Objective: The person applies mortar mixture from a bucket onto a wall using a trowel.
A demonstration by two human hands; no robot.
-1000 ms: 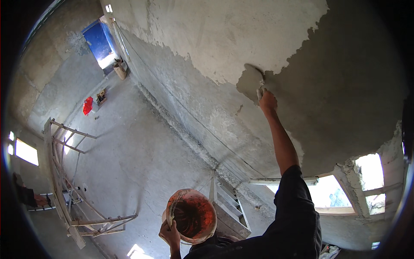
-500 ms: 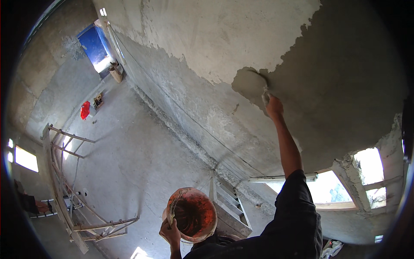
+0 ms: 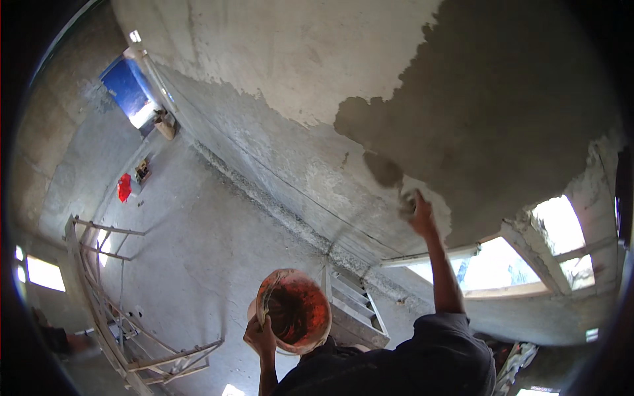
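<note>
My right hand [image 3: 420, 212] is raised against the wall and grips a small trowel [image 3: 404, 198] pressed on the plaster. Just above the trowel lies a fresh dark patch of wet plaster [image 3: 382, 169], joined to the large grey plastered area [image 3: 502, 112] at the upper right. Pale bare wall [image 3: 297, 59] fills the upper left. My left hand [image 3: 261, 338] holds an orange bucket [image 3: 294, 310] by its rim at chest height; its inside looks dark and smeared.
Far below, a wooden scaffold frame [image 3: 112, 290] stands on the grey floor. A red object [image 3: 123, 187] and a blue doorway [image 3: 129, 89] lie at the far left. Bright window openings [image 3: 492, 267] sit right of my arm, a slatted metal frame [image 3: 350, 310] beside the bucket.
My right hand has slid down the wall with the trowel, leaving a newly spread dark patch above it. The bucket in my left hand has stayed put.
</note>
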